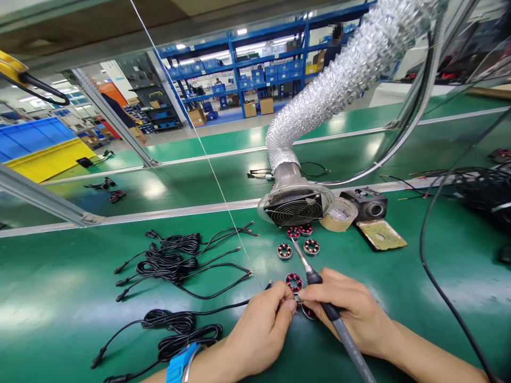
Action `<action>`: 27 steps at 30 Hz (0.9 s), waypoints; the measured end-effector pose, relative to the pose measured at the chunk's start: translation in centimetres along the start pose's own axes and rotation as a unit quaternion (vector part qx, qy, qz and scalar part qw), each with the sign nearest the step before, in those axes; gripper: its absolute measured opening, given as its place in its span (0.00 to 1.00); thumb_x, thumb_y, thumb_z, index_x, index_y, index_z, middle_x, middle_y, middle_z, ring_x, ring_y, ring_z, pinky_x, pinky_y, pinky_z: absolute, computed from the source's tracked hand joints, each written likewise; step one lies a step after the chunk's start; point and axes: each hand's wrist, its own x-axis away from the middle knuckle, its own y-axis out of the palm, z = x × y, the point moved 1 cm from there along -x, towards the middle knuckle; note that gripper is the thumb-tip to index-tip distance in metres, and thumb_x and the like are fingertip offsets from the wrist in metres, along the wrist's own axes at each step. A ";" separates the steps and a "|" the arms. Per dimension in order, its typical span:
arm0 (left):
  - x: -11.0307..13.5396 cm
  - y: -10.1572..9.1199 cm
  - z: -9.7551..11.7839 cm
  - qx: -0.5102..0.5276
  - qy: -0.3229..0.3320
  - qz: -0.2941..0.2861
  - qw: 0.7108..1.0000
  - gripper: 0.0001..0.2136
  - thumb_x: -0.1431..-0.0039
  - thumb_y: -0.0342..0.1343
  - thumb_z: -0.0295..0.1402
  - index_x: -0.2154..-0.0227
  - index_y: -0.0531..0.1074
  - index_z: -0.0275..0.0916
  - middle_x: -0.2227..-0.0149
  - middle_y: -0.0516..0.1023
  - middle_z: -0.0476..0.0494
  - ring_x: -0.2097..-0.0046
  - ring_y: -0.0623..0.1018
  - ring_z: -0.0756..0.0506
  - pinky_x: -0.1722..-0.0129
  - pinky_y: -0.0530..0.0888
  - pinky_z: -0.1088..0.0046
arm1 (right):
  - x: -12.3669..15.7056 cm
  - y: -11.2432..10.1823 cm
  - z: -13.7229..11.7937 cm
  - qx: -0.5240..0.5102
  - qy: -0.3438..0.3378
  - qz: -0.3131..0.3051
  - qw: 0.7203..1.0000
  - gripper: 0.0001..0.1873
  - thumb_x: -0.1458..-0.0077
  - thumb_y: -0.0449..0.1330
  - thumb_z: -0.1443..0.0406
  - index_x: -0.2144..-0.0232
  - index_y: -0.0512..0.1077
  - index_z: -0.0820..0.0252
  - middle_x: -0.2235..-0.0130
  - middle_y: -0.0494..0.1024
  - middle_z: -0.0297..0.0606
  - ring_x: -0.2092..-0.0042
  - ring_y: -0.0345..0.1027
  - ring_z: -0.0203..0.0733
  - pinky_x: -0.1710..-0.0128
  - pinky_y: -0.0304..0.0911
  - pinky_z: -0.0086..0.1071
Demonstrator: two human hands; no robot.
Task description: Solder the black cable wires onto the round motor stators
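My right hand (355, 311) is closed around a soldering iron (339, 324), its metal tip pointing up and away toward the small round coil parts. My left hand (265, 332) pinches the end of a black cable (223, 307); the exact wire between the fingertips is hidden. Both hands' fingertips nearly meet, just in front of a coil ring with red windings (294, 283). Another coil ring (308, 311) lies partly hidden beneath the right fingers. Farther off sit several more rings, including a copper-coloured one (285, 251) and one beside it (311, 247).
Several bundled black cables (167, 266) lie to the left on the green bench (59, 276). A fan-fronted extraction hood (295, 207) on a silver duct (319, 96) hangs low behind the rings. Tape roll (339, 214), soldering stand (369, 205) and yellow sponge (381, 235) are right of it.
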 end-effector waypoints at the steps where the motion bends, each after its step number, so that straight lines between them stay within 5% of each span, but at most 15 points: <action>1: 0.0 0.0 0.0 0.010 -0.002 -0.001 1.000 0.11 0.30 0.42 0.37 0.67 0.63 0.40 0.71 0.68 0.51 0.68 0.66 0.49 0.67 0.60 0.73 | 0.0 0.0 0.0 0.000 -0.004 0.001 1.000 0.12 0.39 0.57 0.72 0.54 0.71 0.55 0.74 0.73 0.31 0.74 0.57 0.35 0.73 0.53 0.30; 10: -1.1 0.6 -1.5 0.225 -0.027 -0.056 0.972 0.14 0.34 0.47 0.44 0.69 0.62 0.38 0.79 0.63 0.55 0.74 0.61 0.52 0.72 0.59 0.75 | 0.1 1.1 0.0 0.027 -0.048 0.025 0.998 0.15 0.40 0.53 0.75 0.53 0.69 0.58 0.74 0.69 0.32 0.73 0.56 0.37 0.71 0.55 0.31; 15: -1.2 0.5 -1.7 0.220 -0.062 -0.022 0.973 0.10 0.38 0.48 0.38 0.73 0.62 0.39 0.81 0.59 0.57 0.77 0.56 0.53 0.76 0.55 0.76 | 0.4 -0.4 -0.1 0.042 0.007 0.006 0.999 0.17 0.43 0.57 0.74 0.52 0.67 0.58 0.70 0.73 0.35 0.69 0.59 0.39 0.68 0.58 0.33; 19: -1.6 0.3 -1.6 0.203 -0.087 -0.025 0.975 0.07 0.41 0.48 0.35 0.72 0.64 0.38 0.82 0.59 0.57 0.78 0.57 0.52 0.76 0.55 0.76 | 1.3 -1.1 -0.2 0.052 0.098 -0.076 0.991 0.24 0.50 0.64 0.69 0.51 0.64 0.58 0.62 0.74 0.38 0.65 0.64 0.42 0.65 0.62 0.35; 27: -3.3 -0.4 -1.6 0.183 -0.076 -0.008 0.980 0.07 0.40 0.48 0.35 0.72 0.64 0.38 0.81 0.64 0.55 0.76 0.61 0.52 0.73 0.58 0.75 | 1.2 0.2 0.7 0.036 0.100 -0.105 0.989 0.26 0.50 0.59 0.75 0.49 0.63 0.57 0.59 0.73 0.37 0.61 0.67 0.41 0.60 0.64 0.33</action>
